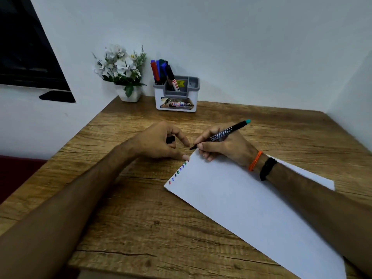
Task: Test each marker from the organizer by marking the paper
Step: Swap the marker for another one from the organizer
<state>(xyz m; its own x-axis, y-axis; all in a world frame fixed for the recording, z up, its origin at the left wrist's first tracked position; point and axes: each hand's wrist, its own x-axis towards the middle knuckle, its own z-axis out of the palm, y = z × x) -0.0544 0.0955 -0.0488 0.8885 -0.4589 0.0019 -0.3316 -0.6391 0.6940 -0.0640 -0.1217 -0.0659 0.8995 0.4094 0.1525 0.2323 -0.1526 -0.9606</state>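
A: What did the fingers (203, 147) of the right hand (223, 146) hold?

B: They were closed around a slim black marker with a teal end (225, 133), gripped near its tip. The tip pointed down at the far corner of the white sheet of paper (241, 204); whether it touched the paper cannot be told.

A: And the left hand (161, 141)?

B: Its fingers (182, 135) curled narrowly around a small black cap (170, 139), with one fingertip resting at the paper's edge, just beside the marker tip.

A: What did the paper show?

B: A row of small coloured test marks (178, 172), red, blue and green, ran along its near-left edge. The sheet lay at an angle on the wood-grain bench (141, 218), under the right forearm, which bore an orange band (254, 161) and a black band (267, 168).

A: Where was the organizer?

B: The white-and-grey plastic organizer (176, 97) stood at the back of the bench against the wall. Its left compartment held upright red, blue, green and black markers (161, 71). A white pot of pale artificial flowers (122, 71) stood just to its left.
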